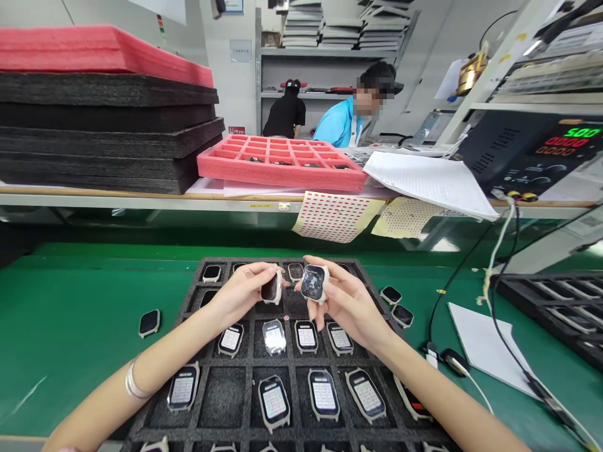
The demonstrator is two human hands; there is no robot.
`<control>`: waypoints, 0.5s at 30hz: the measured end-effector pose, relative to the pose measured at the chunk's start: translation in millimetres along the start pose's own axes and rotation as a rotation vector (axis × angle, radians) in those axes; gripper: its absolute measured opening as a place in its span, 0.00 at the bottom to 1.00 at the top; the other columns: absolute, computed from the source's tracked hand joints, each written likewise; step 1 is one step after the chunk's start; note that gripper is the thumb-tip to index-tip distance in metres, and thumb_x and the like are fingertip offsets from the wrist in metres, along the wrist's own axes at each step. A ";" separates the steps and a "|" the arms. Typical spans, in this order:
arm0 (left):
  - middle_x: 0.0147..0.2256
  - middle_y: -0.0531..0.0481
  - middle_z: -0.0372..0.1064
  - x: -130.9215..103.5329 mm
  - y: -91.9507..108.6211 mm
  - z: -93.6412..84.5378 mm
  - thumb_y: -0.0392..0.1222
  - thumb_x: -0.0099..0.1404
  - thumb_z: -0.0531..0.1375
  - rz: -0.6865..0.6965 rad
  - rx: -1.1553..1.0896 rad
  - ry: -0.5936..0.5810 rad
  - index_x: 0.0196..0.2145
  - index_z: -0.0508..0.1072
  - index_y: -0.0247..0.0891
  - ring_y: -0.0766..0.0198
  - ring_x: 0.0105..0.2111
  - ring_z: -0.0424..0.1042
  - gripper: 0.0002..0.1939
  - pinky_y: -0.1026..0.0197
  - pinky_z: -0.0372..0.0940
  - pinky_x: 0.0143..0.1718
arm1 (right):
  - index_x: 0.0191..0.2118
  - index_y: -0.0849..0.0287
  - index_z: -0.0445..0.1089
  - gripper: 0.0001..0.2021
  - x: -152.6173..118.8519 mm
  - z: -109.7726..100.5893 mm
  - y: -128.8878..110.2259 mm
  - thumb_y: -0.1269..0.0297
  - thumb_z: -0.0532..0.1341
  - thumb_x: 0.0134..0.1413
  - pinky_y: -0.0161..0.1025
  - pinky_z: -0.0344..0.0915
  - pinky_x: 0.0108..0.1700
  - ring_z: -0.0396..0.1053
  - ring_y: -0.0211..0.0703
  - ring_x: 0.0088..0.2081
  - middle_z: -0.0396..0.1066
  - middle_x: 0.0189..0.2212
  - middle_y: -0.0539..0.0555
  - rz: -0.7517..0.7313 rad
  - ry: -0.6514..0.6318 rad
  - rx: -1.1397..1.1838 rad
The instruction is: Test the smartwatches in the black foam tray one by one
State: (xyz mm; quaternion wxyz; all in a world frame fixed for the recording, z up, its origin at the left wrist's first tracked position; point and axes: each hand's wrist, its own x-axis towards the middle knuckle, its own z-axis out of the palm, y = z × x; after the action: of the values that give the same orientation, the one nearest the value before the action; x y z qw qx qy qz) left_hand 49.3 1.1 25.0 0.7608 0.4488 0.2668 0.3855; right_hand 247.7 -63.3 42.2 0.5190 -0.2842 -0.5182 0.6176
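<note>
Two smartwatch bodies without straps are held up over a black foam tray (223, 395). My left hand (245, 290) pinches one smartwatch (270, 290) by its edges, its dark screen turned partly sideways. Close beside it, my right hand (351, 301) grips another smartwatch (313, 282) with a lit picture on its screen. The two watches are apart. Below them, several watches lie in the tray's compartments; one lit watch (306, 336) shows a white grid on its screen. My forearms cover parts of the tray.
Loose watches lie on the green table, one (149, 322) left and two (396, 306) right. Cables (506, 276) hang from a power supply (537, 154). A red foam tray (282, 163) and stacked black foam (94, 132) stand on the shelf. Two people (336, 122) are behind.
</note>
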 end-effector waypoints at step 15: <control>0.22 0.60 0.59 -18.1 -20.1 1.1 0.37 0.60 0.56 0.095 0.649 0.018 0.43 0.65 0.39 0.75 0.13 0.53 0.12 0.70 0.49 0.13 | 0.56 0.56 0.64 0.21 3.1 -10.7 17.1 0.62 0.63 0.57 0.35 0.73 0.22 0.72 0.40 0.27 0.72 0.39 0.58 0.085 -0.038 0.022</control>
State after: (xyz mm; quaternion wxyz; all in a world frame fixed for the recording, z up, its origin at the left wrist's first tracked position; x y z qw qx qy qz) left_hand 46.9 -20.4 8.7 0.5569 0.6764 0.3610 0.3195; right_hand 250.4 -55.5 23.6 0.4855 -0.2884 -0.5085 0.6501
